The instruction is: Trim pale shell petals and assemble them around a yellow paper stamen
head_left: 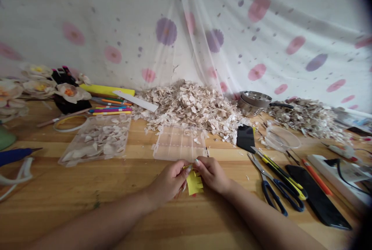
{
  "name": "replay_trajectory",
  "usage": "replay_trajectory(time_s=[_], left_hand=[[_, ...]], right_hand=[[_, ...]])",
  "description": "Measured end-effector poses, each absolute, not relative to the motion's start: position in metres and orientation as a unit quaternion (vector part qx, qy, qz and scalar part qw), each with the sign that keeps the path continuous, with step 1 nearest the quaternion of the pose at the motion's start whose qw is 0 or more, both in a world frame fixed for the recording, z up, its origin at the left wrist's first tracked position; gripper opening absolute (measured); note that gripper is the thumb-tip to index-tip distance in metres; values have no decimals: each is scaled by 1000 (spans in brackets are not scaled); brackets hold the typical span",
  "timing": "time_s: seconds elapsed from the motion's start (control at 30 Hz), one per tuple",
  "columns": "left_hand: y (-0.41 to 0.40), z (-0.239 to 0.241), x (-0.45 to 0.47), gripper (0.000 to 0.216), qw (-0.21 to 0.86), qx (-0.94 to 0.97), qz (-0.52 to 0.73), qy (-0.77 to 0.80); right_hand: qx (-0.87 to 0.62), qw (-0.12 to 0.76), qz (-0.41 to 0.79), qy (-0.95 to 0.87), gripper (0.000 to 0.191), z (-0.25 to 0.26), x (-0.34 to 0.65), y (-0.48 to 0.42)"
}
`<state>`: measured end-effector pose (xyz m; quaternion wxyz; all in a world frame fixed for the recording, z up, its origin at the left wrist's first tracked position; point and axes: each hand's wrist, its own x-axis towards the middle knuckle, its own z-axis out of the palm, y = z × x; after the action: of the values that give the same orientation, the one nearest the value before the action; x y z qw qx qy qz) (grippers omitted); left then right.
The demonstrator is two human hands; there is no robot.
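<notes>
Between my two hands is a yellow paper strip (194, 183) with slits cut along one side, its lower end hanging free. My left hand (173, 178) is closed on its upper part, thumb on top. My right hand (213, 173) pinches the same strip from the other side, thumb against fingertips. Something pale and thin shows under the left fingers, too small to name. A clear divided plastic box (178, 147) lies just beyond both hands. To the right rest scissors (269, 182) with dark blue handles and a yellow-black utility knife (281, 174).
A heap of pale dried flakes (188, 105) spreads along the back. At left are a clear tray (72, 147) of pale pieces, pens (110, 109), artificial flowers (68, 92) and a blue-handled tool (14, 156). At right are metal bowls (252, 105), a black phone (319, 199) and a power strip (334, 172).
</notes>
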<state>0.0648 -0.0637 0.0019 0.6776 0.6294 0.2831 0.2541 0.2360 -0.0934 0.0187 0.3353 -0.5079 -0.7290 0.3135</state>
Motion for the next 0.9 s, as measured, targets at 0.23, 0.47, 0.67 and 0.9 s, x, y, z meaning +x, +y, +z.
replay_trajectory(time_s=[0.23,0.47,0.67,0.9], left_hand=[[-62,-1,65,46,679,630,249,283],[-62,-6,64,47,686,630,225,285],[-62,-9,63,47,687,630,220,287],[-63,0,65,44,695,610,258,279]], right_hand=[[-505,356,318,-719,35,16,236,-94],[-541,301,245,-747,44,18,232,-93],[-543,309,270,-733,50,19,232,-94],[-495,345,347,-717,44,21,237,-96]])
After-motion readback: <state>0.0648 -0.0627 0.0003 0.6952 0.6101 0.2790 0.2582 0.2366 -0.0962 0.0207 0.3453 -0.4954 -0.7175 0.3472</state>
